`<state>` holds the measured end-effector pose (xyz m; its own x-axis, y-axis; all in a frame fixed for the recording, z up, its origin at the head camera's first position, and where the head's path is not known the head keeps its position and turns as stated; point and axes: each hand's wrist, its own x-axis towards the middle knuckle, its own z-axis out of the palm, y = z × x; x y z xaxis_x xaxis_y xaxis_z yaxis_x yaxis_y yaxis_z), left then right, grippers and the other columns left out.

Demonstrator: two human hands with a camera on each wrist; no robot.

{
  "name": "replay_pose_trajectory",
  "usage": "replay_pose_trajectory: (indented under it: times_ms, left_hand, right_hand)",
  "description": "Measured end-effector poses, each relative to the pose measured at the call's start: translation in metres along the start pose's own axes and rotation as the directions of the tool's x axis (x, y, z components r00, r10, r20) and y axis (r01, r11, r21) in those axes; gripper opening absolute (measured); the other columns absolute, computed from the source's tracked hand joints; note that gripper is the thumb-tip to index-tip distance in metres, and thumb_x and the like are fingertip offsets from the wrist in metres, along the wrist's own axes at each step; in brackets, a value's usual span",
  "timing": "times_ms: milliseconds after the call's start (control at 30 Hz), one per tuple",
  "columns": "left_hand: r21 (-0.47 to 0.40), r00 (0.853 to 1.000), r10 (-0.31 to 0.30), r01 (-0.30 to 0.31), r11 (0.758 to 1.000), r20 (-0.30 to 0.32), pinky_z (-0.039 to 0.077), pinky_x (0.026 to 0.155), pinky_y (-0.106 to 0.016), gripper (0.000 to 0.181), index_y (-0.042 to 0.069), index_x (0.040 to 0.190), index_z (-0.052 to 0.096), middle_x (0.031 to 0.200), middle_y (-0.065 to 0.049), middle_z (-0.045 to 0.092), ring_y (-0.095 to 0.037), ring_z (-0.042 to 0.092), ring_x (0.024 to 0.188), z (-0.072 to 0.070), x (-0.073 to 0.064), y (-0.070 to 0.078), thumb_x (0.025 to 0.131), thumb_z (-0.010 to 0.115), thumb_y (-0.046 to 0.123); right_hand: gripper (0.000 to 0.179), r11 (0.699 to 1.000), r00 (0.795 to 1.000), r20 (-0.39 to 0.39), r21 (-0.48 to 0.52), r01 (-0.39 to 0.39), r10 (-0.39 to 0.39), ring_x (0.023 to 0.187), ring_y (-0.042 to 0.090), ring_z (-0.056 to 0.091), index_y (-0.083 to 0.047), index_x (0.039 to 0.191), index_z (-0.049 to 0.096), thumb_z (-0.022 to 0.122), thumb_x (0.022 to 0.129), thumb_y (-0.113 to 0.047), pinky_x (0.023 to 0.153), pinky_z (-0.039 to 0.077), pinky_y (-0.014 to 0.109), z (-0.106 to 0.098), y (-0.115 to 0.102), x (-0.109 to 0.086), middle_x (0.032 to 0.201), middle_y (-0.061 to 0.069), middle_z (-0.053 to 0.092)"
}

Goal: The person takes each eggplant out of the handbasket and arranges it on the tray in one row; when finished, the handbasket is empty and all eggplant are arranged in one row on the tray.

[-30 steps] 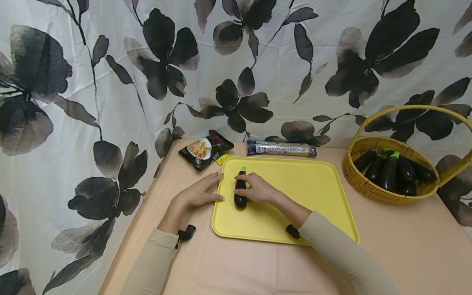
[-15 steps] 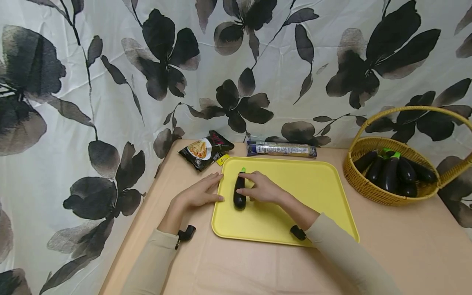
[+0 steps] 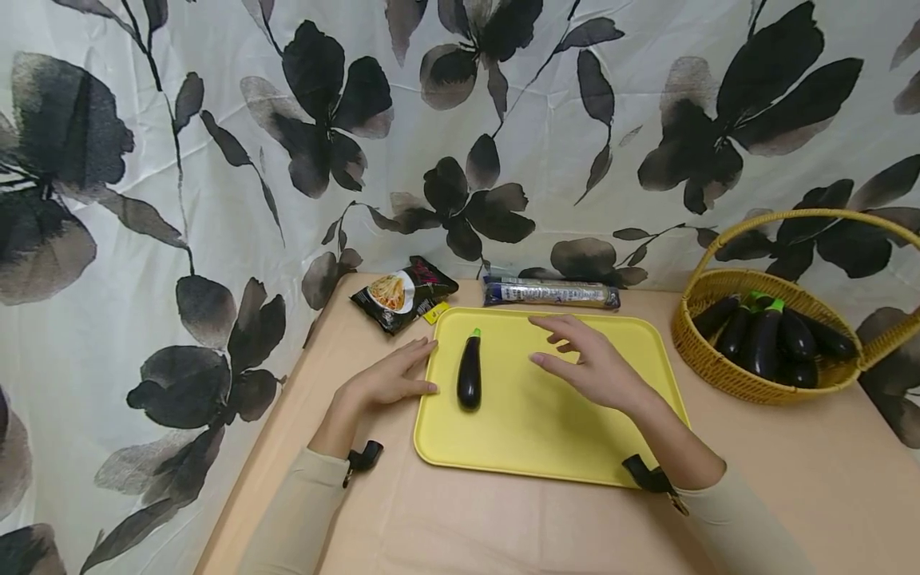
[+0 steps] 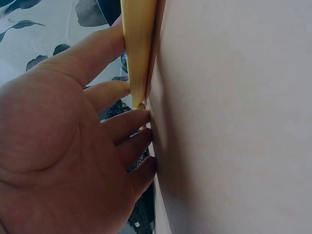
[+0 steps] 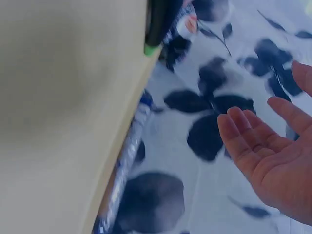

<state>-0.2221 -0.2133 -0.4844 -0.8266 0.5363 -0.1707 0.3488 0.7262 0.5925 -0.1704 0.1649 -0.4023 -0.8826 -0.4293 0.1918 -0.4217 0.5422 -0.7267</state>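
Observation:
One dark purple eggplant (image 3: 469, 372) with a green stem lies lengthwise on the left part of a yellow tray (image 3: 532, 447). My left hand (image 3: 388, 377) rests at the tray's left edge, fingertips and thumb touching its rim. In the left wrist view the thumb and index finger meet the side of the tray (image 4: 139, 44), and the other fingers reach the tabletop. Over the tray's right half hovers my right hand (image 3: 592, 363), fingers loosely spread and holding nothing. The right wrist view shows that hand (image 5: 278, 156) apart from the tray, with the eggplant (image 5: 158, 22) at the top.
A yellow wicker basket (image 3: 740, 387) with a tall handle stands at the right, holding several eggplants (image 3: 762, 343). Behind the tray lie a black snack bag (image 3: 402, 294) and a long clear-and-blue packet (image 3: 552, 291). A floral curtain (image 3: 575, 160) hangs behind the table.
My right hand has let go of the eggplant and moved right, up off the tray. The eggplant stays on the tray's left side. My left hand has stayed at the rim.

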Motion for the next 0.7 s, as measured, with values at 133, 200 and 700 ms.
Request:
replay_pose_trajectory:
  times_ms: [133, 200, 700]
  left_hand:
    - [0.002, 1.0, -0.006, 0.006, 1.0, 0.005, 0.012, 0.132, -0.053, 0.09, 0.012, 0.166, 0.026, 0.174, -0.016, 0.017, -0.034, 0.011, 0.163, 0.0, 0.001, 0.001, 0.097, 0.073, 0.045]
    - [0.003, 1.0, -0.004, 0.004, 1.0, 0.007, 0.012, 0.132, -0.054, 0.09, 0.012, 0.166, 0.026, 0.174, -0.016, 0.017, -0.034, 0.011, 0.163, 0.0, 0.002, 0.0, 0.097, 0.072, 0.046]
    - [0.002, 1.0, -0.014, 0.014, 1.0, 0.003, 0.012, 0.132, -0.053, 0.089, 0.013, 0.166, 0.026, 0.174, -0.014, 0.017, -0.033, 0.011, 0.163, 0.001, 0.001, 0.0, 0.097, 0.072, 0.047]
  right_hand:
    - [0.056, 0.999, 0.995, -0.095, -0.038, 0.016, -0.02, 0.127, 0.032, 0.061, -0.028, 0.154, 0.051, 0.069, 0.102, -0.037, 0.103, 0.054, 0.055, -0.016, 0.005, -0.015, 0.151, 0.004, 0.054]
    - [0.056, 0.999, 0.989, -0.146, -0.039, 0.028, -0.034, 0.127, 0.033, 0.061, -0.027, 0.154, 0.052, 0.07, 0.101, -0.031, 0.104, 0.052, 0.057, -0.024, 0.008, -0.021, 0.151, 0.006, 0.055]
    - [0.055, 0.995, 0.932, -0.361, -0.086, -0.047, 0.012, 0.123, 0.038, 0.06, -0.019, 0.153, 0.055, 0.071, 0.101, -0.02, 0.096, 0.038, 0.003, -0.067, 0.043, -0.045, 0.147, 0.018, 0.057]
